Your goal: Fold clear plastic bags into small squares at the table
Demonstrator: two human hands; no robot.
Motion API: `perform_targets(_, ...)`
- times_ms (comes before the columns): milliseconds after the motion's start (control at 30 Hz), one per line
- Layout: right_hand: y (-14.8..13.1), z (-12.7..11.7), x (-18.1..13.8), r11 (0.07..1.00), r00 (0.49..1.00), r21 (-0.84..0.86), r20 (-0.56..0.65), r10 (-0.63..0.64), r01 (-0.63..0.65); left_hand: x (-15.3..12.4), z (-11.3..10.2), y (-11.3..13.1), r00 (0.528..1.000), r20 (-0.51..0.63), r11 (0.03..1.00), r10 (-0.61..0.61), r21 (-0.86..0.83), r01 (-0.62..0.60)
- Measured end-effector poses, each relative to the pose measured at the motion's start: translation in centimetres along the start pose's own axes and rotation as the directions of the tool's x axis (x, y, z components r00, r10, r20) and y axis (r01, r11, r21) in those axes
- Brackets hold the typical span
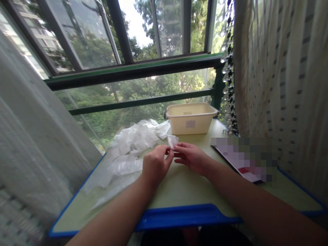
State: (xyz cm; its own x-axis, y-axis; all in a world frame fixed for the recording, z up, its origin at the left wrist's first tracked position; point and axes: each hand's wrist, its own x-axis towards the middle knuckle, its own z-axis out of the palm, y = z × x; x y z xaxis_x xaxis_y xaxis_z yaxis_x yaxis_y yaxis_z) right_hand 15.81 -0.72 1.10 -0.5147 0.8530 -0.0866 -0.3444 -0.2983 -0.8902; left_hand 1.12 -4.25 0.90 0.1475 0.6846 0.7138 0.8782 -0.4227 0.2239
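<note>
Fingers (169, 158) of the left hand (155, 163) and right hand (191, 158) pinch a plastic piece (173, 140) above the bench (184, 191). A plastic heap (139, 136) lies leftward; a tub (179, 125) stands beyond.

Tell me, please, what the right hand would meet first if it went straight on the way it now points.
Most likely the left hand, close ahead of the right hand, by the small clear plastic piece; whether the two hands touch is unclear.
</note>
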Motion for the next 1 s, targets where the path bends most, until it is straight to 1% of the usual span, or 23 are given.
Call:
perform_targets(167,-0.09,0.24,-0.19,0.993,0.997,-0.098,-0.037,-0.068,0.064,0.12,0.15,0.29,0.999,0.032,0.994,-0.042,0.106,0.038)
perform_targets(300,-0.25,0.35,-0.35,0.987,0.995,-0.133,-0.037,-0.092,0.086,0.16,0.13,0.58,0.998,0.044,0.99,-0.054,0.136,0.048)
perform_targets(467,-0.36,0.23,-0.36,0.984,0.992,-0.148,-0.058,-0.111,0.101,0.07,-0.07,0.64,0.997,0.059,0.996,-0.054,0.068,0.05)
perform_targets(567,-0.37,0.15,-0.35,0.983,0.993,-0.163,-0.061,-0.101,0.09,0.07,0.05,0.34,0.995,0.082,0.998,-0.06,0.022,0.058)
perform_targets(700,-0.44,0.14,-0.33,0.977,0.993,-0.189,-0.037,-0.109,0.1,0.08,0.25,0.04,0.994,0.083,0.998,-0.068,-0.013,0.069)
perform_targets(867,-0.65,0.29,-0.34,0.948,0.991,-0.29,-0.003,-0.137,0.13,0.01,0.17,0.24,0.994,0.079,0.997,-0.076,-0.009,0.077)
perform_targets(1000,-0.71,0.41,-0.46,0.935,0.986,-0.315,0.021,-0.163,0.162,0.02,0.13,0.37,0.996,0.071,0.998,-0.057,-0.034,0.06)
